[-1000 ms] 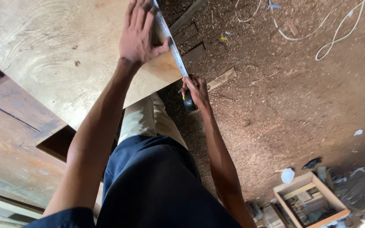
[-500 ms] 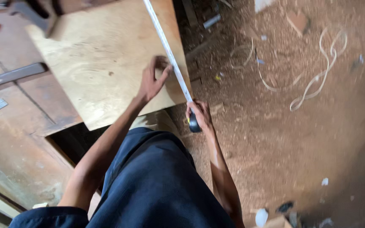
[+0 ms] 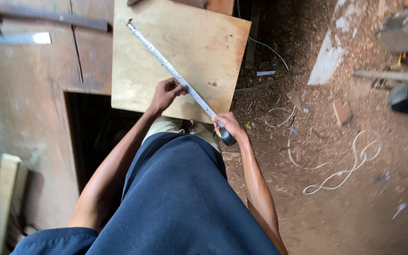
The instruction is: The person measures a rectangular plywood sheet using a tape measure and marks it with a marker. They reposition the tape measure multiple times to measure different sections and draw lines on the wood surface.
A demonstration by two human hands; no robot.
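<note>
Dark brown wooden surface (image 3: 34, 118) lay at left, carrying pale square plywood sheet (image 3: 175, 52). Long white metal tape blade (image 3: 166, 68) ran diagonally across sheet, hooked near far left corner. Left hand (image 3: 166, 93) pinched blade mid-length, fingers closed on it, just left of tape. Right hand (image 3: 230, 126) wrapped round black tape measure case (image 3: 226, 138) off sheet's near edge. White cord (image 3: 341, 170) lay on sawdust floor (image 3: 355, 212) at right.

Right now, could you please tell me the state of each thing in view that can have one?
Tape measure: blade extended, lying diagonally across the board.
Plywood board: flat on the workbench, near edge overhanging.
Left hand: fingers pressing on the blade.
Right hand: closed on the tape case.
White cord: loose on the floor.
</note>
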